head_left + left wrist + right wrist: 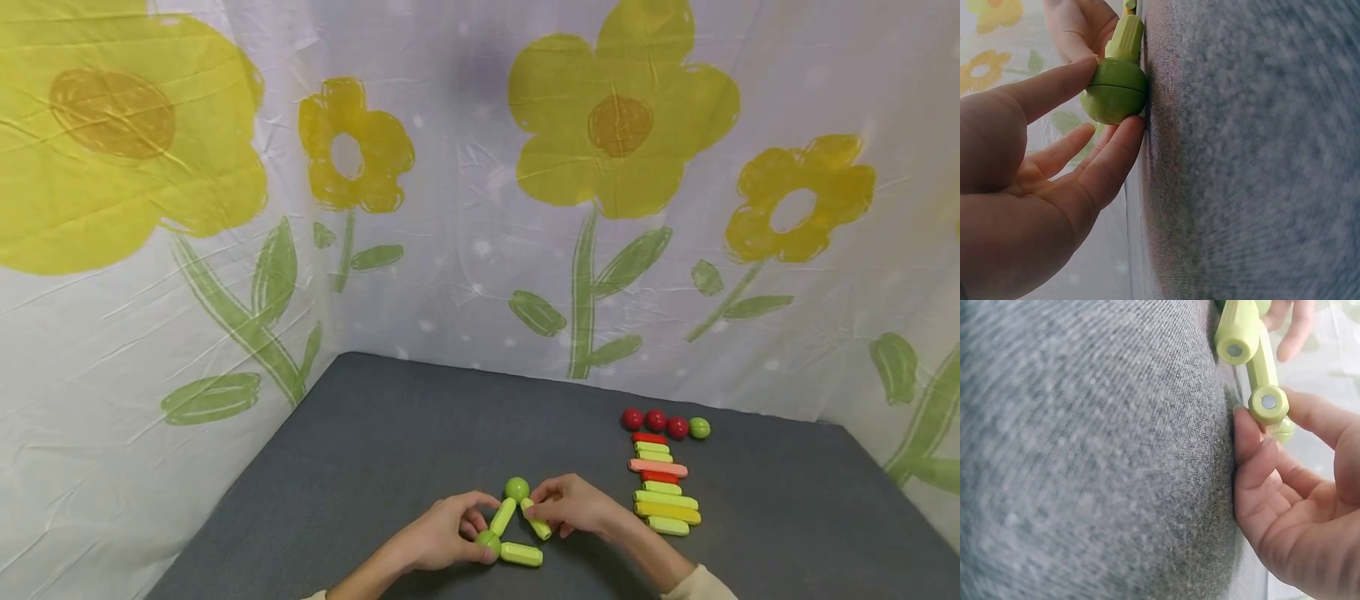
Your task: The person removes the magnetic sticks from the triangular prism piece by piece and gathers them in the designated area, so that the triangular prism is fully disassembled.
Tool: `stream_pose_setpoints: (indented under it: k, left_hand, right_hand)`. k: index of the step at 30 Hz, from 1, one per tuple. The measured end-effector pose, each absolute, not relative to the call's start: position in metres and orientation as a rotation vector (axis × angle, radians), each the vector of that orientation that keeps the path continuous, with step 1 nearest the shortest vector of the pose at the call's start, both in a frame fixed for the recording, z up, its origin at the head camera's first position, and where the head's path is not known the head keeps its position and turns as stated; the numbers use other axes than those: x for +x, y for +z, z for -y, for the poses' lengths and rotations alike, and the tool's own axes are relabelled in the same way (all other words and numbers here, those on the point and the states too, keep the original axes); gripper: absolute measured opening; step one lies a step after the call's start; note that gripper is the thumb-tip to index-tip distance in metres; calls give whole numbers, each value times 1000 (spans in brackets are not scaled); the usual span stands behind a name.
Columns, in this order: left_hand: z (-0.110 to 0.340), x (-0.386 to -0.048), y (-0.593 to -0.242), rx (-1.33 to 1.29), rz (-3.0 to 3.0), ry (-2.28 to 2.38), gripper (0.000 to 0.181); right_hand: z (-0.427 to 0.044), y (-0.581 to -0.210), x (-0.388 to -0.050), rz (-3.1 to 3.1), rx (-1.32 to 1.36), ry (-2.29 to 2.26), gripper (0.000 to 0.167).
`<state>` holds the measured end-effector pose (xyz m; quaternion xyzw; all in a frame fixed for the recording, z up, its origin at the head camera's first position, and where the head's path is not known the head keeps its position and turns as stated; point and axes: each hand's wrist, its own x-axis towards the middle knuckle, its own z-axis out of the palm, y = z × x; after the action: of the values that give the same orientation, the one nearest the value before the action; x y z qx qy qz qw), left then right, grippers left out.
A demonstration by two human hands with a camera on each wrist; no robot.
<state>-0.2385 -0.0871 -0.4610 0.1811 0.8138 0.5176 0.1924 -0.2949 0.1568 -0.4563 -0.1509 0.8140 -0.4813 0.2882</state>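
Pinching a glossy green ball (488,544), the left hand (453,533) has its thumb and fingers parted only by the ball's width. Right hand (577,504) likewise grasps a light-green faceted rod (536,518) between thumb and fingertips; right wrist view shows a grey disc in the rod's end. Fingers cover part of both pieces.

Between the hands: an open three-sided figure. A second light-green rod (503,517) slants up from the held ball to a second green ball (517,489), which sits just beyond both grips; the right hand's rod slopes down from it. A third light-green rod (522,555) runs rightward from the held ball, its right end apart from the right-hand rod.

Right of the right grip, past the forearm: a column of rods lying side by side, light green, yellow (667,512), red (660,477) and pink (657,467). Beyond these, three red balls (656,420) and one green ball (700,427) in a row. Dark grey cloth surface (420,433) under everything; behind, a pale fabric backdrop (457,275) printed with yellow flowers.
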Motion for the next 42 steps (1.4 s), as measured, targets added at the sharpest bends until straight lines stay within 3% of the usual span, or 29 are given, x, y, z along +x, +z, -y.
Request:
stream_pose_setpoints:
  k: [19, 42]
  left_hand:
    - [88, -237, -462, 512, -2234, 1479, 49]
    - [87, -238, -460, 517, -2271, 1454, 49]
  right_hand:
    - [-159, -457, -298, -2132, -451, -1262, 24]
    - [-189, -456, -290, -1921, -437, -1472, 44]
